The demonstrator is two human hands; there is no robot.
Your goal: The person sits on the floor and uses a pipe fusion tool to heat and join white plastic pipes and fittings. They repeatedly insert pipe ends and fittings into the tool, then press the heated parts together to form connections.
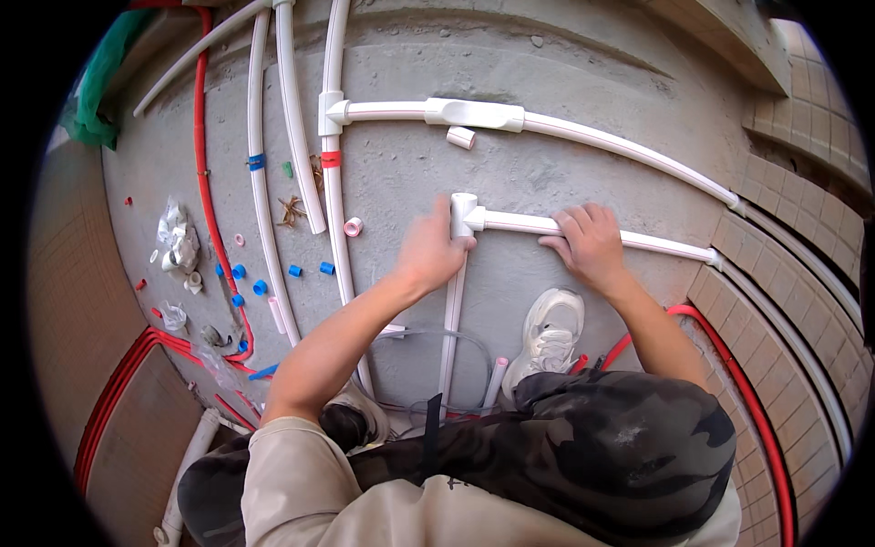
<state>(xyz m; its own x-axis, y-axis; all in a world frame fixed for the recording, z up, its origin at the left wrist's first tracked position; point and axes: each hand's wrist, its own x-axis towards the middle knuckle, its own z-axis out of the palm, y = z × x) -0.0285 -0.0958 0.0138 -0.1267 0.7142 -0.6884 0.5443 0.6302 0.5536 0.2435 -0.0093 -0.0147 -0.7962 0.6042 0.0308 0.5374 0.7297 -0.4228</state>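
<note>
A white tee fitting [464, 202] lies on the concrete, joining a pipe [453, 319] that runs toward my feet and a white pipe [524, 222] that goes right to the tiled wall. My left hand [430, 251] grips the tee from the left, its thumb across the lower side; its fingers are slightly blurred. Farther right, my right hand [591, 244] is closed over the white pipe, fingers on top. Beyond both hands, another white pipe [602, 139] curves right from a second tee [330, 114], with a wide white fitting [474, 114] along it.
Upright white pipes [257, 109] and a red conduit [200, 128] run along the left. Blue caps [261, 287] and a plastic bag [178, 239] lie scattered there. A short pipe piece [461, 138] sits beyond the tee. My shoe [547, 333] is close to the right-hand pipe; a grey hose [474, 342] loops nearby.
</note>
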